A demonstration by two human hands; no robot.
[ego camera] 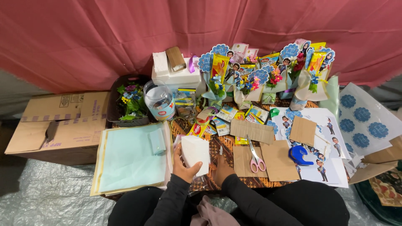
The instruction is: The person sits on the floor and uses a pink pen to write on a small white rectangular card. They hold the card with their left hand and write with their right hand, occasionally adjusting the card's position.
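My left hand [183, 166] grips a white foam block [195, 152] from its left side, holding it upright over my lap. Just right of the block, my right hand [220, 169] is closed around a small knife-like tool [220, 150] whose thin blade points up beside the foam. Both sleeves are black. Pink-handled scissors [255, 157] lie on brown cardboard pieces [272, 161] to the right of my right hand.
A stack of pale green paper sheets [130, 157] lies at left, beside a cardboard box [58, 125]. A blue tape dispenser [299, 155], printed cutout sheets [364, 119], snack bouquets [259, 75], a clear jar [159, 100] and a flower basket [127, 102] crowd the patterned cloth.
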